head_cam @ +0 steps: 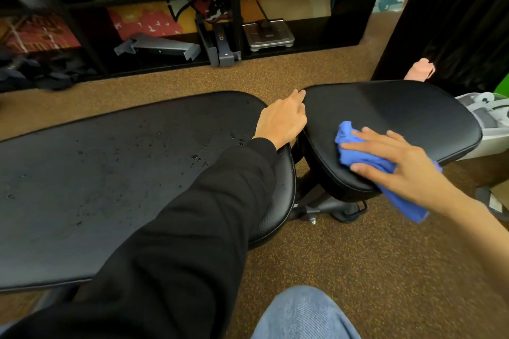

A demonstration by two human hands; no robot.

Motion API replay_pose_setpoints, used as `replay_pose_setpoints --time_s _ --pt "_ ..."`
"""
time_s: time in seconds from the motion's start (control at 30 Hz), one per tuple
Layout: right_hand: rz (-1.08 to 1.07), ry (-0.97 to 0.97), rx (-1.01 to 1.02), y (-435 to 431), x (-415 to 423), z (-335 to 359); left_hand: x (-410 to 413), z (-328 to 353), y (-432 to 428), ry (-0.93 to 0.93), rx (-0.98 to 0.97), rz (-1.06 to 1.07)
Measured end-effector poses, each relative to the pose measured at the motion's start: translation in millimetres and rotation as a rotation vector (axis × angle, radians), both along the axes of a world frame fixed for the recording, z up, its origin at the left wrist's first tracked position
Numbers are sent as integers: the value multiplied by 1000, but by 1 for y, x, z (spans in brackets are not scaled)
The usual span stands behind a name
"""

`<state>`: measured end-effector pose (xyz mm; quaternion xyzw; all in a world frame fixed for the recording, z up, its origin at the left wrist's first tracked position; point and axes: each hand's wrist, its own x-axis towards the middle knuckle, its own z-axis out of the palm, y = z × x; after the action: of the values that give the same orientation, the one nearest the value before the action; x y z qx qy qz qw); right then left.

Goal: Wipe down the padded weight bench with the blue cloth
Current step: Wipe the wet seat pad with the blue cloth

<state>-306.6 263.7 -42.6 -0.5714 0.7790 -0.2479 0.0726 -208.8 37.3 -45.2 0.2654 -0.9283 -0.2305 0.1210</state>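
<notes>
the right hand point(399, 162) pressed the crumpled blue cloth point(349, 137), fingers straight, onto the seat end of the padded black weight bench point(385, 107). the left hand point(281, 121) rested loose, grasping nothing; its black sleeve point(206, 215) could smear the water droplets point(198, 158) on the long pad point(110, 159).

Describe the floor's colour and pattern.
The floor is brown, speckled all over with small yellow flecks. It shows best in the head view, below the bench.
</notes>
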Motion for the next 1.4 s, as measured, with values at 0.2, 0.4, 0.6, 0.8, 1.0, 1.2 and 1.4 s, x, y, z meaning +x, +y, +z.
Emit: replay_pose_setpoints --time_s 0.2,0.4,0.6,0.8,1.0,1.2,1.4 --pt "-232 -16 -1 5 -45 12 -1 0 1 -9 -16 4" --pt "-538 91 30 -34 -17 8 -1 0 1 -16 -10 11" --pt "-272 67 3 -13 13 -3 1 1 2 -17 -2 -6" --pt "-322 66 60 8 -29 3 2 0 2 -27 -13 -13" --pt "-458 71 80 -27 -68 8 0 0 4 -28 -30 -13" --pt "-533 139 99 -75 -61 5 -1 0 4 -31 -52 -7" --pt "-155 -46 -58 -41 -35 7 1 1 4 -36 -36 -14"
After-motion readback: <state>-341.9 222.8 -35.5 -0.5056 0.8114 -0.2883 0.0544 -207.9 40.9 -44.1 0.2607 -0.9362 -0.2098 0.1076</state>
